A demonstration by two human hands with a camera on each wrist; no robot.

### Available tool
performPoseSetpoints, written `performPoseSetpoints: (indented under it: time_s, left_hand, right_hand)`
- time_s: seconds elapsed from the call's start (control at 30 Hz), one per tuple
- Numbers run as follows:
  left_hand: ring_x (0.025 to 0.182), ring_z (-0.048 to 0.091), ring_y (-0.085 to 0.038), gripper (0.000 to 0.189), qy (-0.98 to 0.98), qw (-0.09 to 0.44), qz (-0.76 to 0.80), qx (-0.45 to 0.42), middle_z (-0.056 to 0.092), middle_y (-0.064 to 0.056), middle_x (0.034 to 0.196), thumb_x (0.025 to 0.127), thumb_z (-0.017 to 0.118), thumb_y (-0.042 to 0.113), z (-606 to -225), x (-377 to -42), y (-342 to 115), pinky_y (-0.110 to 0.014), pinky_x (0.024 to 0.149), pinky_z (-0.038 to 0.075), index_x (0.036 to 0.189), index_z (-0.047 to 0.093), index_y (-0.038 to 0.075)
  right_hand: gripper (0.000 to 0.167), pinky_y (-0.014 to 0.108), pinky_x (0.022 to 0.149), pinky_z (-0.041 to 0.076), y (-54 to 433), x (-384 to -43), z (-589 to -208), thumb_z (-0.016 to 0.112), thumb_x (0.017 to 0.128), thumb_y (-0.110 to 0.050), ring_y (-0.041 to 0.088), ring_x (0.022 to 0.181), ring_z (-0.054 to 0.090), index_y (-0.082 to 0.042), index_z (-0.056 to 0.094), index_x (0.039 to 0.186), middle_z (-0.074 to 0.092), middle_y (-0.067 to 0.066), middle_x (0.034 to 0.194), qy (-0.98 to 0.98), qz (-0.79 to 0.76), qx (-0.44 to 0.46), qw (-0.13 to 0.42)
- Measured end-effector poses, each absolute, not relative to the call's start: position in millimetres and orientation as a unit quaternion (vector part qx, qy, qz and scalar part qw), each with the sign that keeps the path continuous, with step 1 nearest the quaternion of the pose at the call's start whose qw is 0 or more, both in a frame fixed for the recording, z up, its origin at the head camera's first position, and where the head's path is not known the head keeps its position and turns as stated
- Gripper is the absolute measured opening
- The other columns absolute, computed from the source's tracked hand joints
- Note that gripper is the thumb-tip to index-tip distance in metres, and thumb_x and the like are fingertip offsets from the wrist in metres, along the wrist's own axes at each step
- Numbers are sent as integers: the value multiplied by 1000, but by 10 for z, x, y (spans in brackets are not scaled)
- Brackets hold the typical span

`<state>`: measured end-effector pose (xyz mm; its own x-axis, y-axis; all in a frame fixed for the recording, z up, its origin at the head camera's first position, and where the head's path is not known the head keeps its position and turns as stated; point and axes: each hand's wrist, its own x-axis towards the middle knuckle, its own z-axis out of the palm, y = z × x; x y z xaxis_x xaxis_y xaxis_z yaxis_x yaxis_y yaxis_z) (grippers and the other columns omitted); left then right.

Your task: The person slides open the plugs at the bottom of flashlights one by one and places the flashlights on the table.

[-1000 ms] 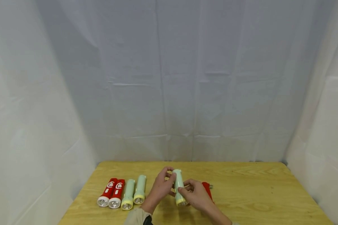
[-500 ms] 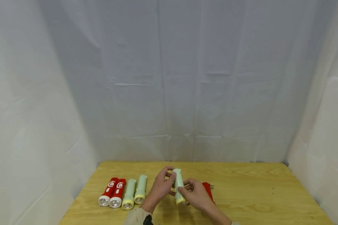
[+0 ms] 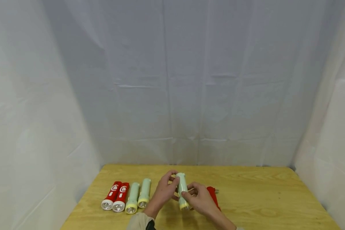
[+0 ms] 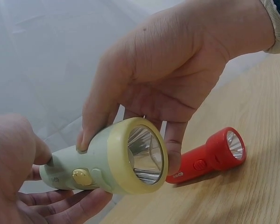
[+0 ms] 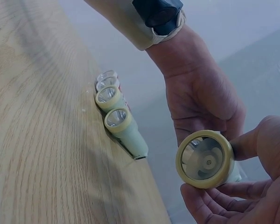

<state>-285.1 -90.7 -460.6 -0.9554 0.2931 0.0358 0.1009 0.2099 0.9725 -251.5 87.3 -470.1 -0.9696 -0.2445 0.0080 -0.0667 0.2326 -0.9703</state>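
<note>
A pale green flashlight [image 3: 182, 188] with a yellow ring round its lens is held between both hands, its lens end toward the front edge of the table. The left hand [image 3: 164, 189] grips it near its tail end. Close to the lens end, the right hand [image 3: 200, 199] holds it with thumb and fingers. A yellow switch [image 4: 82, 177] shows on its side in the left wrist view. Just beyond the right hand lies a red flashlight [image 3: 212, 195], partly hidden by that hand in the head view.
On the left of the wooden table [image 3: 256, 198] lie two red flashlights [image 3: 112, 195] with white rings, side by side. Right of them are two pale green flashlights [image 3: 133, 197], lenses toward the front edge. White sheeting [image 3: 184, 95] rises behind and at both sides.
</note>
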Motion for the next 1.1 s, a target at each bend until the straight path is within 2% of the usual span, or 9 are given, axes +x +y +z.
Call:
performPoseSetpoints:
  time_s: [0.57,1.1]
  left_hand:
    - [77,65,-24,40,773,80,619,118,55,-22,117,108,46,26,-4613,-2869,-826,-41,58,60,143,47,6]
    - [75,63,-23,37,773,78,619,114,55,-19,114,107,47,27,-4631,-2883,-787,-39,56,59,140,51,9]
  right_hand:
    - [35,40,60,61,936,-2504,-4685,68,96,-26,18,74,67,5,62,111,70,15,94,782,-612,-94,73]
    - [34,38,59,60,963,-2501,-4688,69,95,-26,18,73,67,3,62,111,70,14,93,785,-611,-84,67]
